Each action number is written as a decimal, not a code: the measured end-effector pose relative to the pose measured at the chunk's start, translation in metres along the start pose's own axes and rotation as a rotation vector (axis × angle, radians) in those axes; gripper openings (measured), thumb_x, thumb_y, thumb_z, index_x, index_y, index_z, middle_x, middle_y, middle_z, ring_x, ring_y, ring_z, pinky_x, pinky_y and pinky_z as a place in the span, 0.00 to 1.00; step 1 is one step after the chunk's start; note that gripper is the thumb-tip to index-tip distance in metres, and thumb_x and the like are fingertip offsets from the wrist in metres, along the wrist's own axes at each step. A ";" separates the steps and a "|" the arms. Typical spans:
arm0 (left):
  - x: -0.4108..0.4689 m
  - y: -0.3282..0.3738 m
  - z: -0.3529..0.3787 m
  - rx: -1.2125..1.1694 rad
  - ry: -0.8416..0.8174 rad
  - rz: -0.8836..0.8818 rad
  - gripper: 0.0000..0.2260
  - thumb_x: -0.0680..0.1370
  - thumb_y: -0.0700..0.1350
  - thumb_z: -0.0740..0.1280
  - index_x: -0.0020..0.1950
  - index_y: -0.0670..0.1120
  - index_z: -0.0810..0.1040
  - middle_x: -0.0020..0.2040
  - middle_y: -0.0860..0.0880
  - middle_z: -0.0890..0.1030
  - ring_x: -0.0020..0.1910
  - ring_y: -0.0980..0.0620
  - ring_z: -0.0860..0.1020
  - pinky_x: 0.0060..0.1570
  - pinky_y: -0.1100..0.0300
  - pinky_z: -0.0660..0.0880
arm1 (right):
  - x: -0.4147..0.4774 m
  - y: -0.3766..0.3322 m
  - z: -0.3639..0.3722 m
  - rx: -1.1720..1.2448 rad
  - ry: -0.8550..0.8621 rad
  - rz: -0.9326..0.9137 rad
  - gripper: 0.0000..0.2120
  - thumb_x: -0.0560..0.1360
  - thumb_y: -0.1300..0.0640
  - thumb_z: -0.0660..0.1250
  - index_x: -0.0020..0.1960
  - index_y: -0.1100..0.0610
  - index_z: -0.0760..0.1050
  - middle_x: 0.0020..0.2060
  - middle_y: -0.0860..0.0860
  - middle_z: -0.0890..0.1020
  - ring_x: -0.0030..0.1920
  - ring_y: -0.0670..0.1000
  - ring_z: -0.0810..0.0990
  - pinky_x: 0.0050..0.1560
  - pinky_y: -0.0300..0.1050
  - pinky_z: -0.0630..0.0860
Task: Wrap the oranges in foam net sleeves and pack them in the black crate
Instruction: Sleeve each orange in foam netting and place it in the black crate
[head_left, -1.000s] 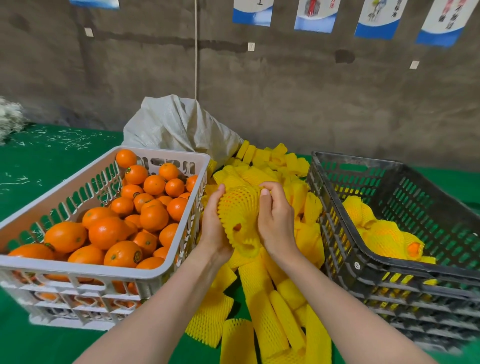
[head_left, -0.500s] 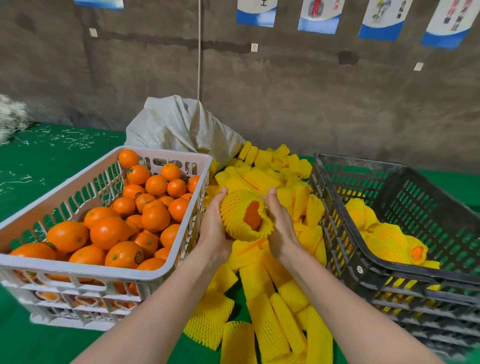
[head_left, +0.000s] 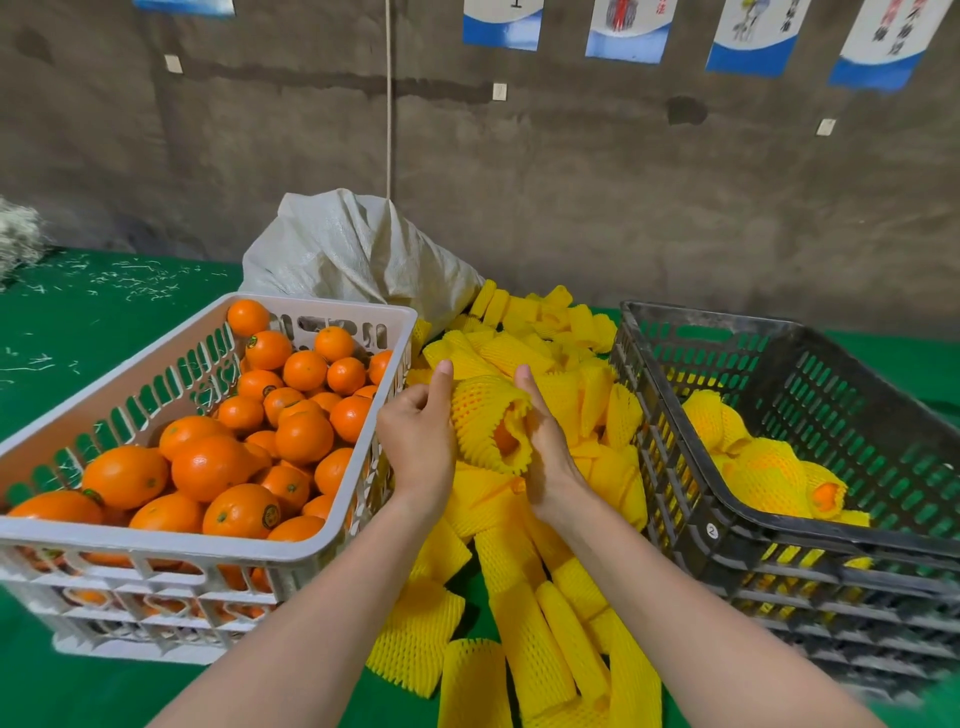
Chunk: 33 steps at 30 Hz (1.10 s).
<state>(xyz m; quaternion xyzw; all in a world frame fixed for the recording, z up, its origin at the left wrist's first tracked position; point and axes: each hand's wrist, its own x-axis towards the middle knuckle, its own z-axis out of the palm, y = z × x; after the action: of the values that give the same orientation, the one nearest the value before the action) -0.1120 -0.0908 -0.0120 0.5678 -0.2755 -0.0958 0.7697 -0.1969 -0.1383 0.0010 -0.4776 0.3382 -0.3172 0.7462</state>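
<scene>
Both bare forearms reach forward, hands close together.
Left hand (head_left: 418, 441) and right hand (head_left: 548, 452) grip the foam net sleeve (head_left: 483, 421) between them (thumbs pointing up).

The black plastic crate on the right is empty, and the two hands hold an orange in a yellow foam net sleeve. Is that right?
Not quite. The head view shows the black plastic crate on the right is not empty: several net-wrapped oranges lie in it. The left hand and right hand do hold an orange in a yellow foam net sleeve.
</scene>
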 end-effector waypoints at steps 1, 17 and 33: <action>0.000 -0.001 0.000 -0.092 -0.018 -0.069 0.20 0.78 0.49 0.66 0.29 0.42 0.68 0.23 0.52 0.64 0.24 0.57 0.62 0.27 0.64 0.61 | 0.001 0.000 -0.003 0.049 -0.001 -0.008 0.27 0.69 0.36 0.63 0.58 0.54 0.77 0.49 0.55 0.84 0.51 0.54 0.82 0.54 0.52 0.78; 0.000 0.001 0.001 -0.104 -0.374 -0.013 0.22 0.75 0.56 0.57 0.27 0.42 0.65 0.24 0.47 0.68 0.27 0.51 0.66 0.30 0.60 0.65 | -0.008 0.001 -0.013 0.299 -0.107 -0.143 0.17 0.77 0.49 0.57 0.38 0.49 0.82 0.33 0.50 0.83 0.35 0.49 0.82 0.38 0.42 0.77; 0.012 0.006 0.001 -0.209 -0.776 -0.912 0.26 0.65 0.62 0.69 0.57 0.48 0.78 0.48 0.43 0.85 0.46 0.44 0.84 0.42 0.50 0.79 | -0.009 -0.001 -0.031 -0.352 0.030 -0.578 0.12 0.81 0.62 0.53 0.40 0.55 0.68 0.33 0.48 0.70 0.34 0.42 0.70 0.35 0.38 0.67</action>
<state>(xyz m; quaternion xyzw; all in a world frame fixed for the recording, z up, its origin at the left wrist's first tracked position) -0.1040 -0.0948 -0.0026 0.4735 -0.2540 -0.6425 0.5463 -0.2273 -0.1466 -0.0054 -0.6705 0.2492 -0.4592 0.5268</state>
